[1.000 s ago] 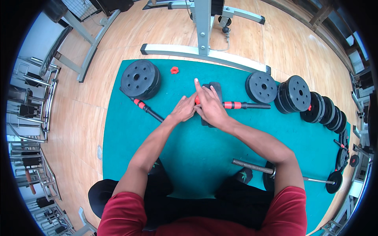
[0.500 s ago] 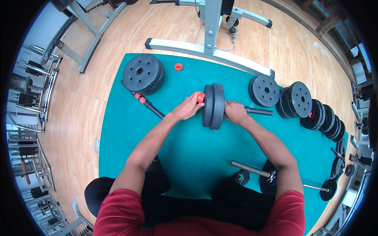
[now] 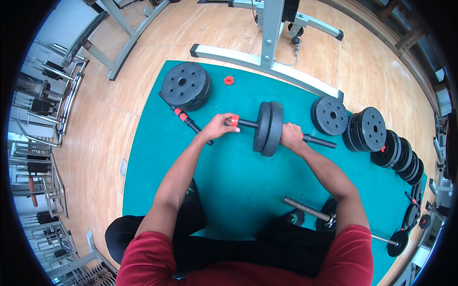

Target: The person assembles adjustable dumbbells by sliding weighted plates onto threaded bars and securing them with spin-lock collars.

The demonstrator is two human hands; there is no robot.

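Note:
Two black weight plates (image 3: 270,129) stand side by side on a black dumbbell bar (image 3: 248,123) held across in front of me. My right hand (image 3: 290,136) is wrapped round the bar's grip, just right of the plates; bare thread sticks out beyond it. At the bar's left end is a red star-shaped nut (image 3: 234,121), pinched between the thumb and fingers of my left hand (image 3: 215,127). Thread shows between nut and plates. Whether the nut is still on the thread is hard to tell.
On the green mat (image 3: 224,190) are stacked plates (image 3: 186,86), a black-and-red bar (image 3: 187,118) and a loose red nut (image 3: 229,80). More plates (image 3: 365,128) line the right side. A metal bar (image 3: 306,208) lies by my right foot. A grey machine frame (image 3: 269,66) stands beyond.
The red nut has moved left with my left hand, away from the plates to the bar's end, baring thread between. My right hand keeps its grip. The whole view has shifted slightly.

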